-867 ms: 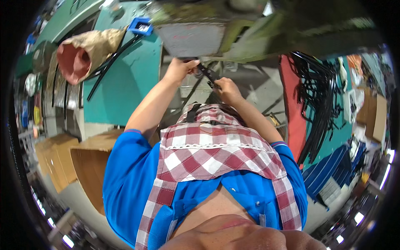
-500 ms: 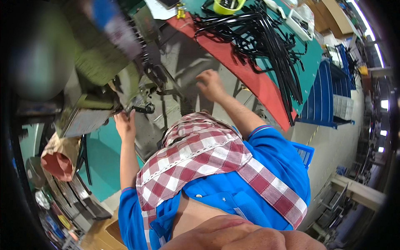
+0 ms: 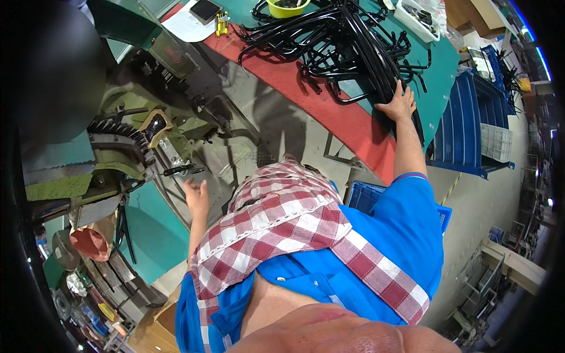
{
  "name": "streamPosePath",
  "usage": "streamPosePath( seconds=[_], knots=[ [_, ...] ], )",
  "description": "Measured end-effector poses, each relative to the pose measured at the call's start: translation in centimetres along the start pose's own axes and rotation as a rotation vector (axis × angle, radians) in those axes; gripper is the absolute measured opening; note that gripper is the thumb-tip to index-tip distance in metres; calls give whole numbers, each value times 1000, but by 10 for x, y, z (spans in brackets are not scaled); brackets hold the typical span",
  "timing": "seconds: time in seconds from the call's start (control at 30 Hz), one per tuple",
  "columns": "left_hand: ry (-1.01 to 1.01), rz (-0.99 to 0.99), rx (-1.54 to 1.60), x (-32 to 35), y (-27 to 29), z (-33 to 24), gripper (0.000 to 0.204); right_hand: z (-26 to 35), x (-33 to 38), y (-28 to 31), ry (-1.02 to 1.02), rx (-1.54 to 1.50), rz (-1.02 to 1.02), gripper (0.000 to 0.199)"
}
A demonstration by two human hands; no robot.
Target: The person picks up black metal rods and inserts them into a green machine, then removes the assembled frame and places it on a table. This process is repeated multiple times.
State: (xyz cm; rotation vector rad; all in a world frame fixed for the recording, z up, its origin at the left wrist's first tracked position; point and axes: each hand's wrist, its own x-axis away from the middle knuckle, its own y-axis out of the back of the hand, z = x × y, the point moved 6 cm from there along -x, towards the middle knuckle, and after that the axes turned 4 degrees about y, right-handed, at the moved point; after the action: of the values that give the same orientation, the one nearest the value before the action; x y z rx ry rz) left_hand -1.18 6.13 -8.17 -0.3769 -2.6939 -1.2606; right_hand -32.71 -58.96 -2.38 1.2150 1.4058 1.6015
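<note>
Right hand laid flat, fingers spread wide, on the near end of the pile of black bent metal tubes; no closed grip visible. Pile heaped on the green-and-red bench top, with the yellow bowl at the pile's far edge and the white parts tray just right of the pile. Blue plastic crate on the floor, below the pile and beside the right arm.

Left hand open, fingers loosely apart, holding nothing; well apart from the pile, to its lower left, near the green machine and just below a small black-handled lever on that machine.

Compared with half a second ago: right hand then short of the pile, near the red edge of the bench; now resting on the tubes. Left hand then raised at the machine's lower parts; now drawn back slightly and free. View turned further toward the pile, bench now more central.
</note>
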Motion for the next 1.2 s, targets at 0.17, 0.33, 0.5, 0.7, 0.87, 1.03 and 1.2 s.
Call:
streamPosePath(
  seconds=[0.17,0.33,0.5,0.7,0.87,1.03,1.2],
  knots=[
    [-275,129,-50,21,-40,-113,48,-22,-34,-1,36,-249,19,118],
    [-357,204,-148,35,-61,-165,49,-15,-23,-5,-49,-162,-99,98],
    [-403,264,-208,46,-78,-165,44,-19,-17,4,-22,-284,-69,96],
    [-429,310,-232,61,-81,-176,38,-47,-24,-11,81,-775,-44,83],
    [-443,344,-205,74,-78,-182,32,-26,15,6,277,-1427,161,58],
    [-420,432,-67,80,-69,-225,33,33,74,62,440,-1619,222,50],
    [-241,877,762,63,-137,-312,100,131,146,66,630,-1950,563,56]
  ],
)
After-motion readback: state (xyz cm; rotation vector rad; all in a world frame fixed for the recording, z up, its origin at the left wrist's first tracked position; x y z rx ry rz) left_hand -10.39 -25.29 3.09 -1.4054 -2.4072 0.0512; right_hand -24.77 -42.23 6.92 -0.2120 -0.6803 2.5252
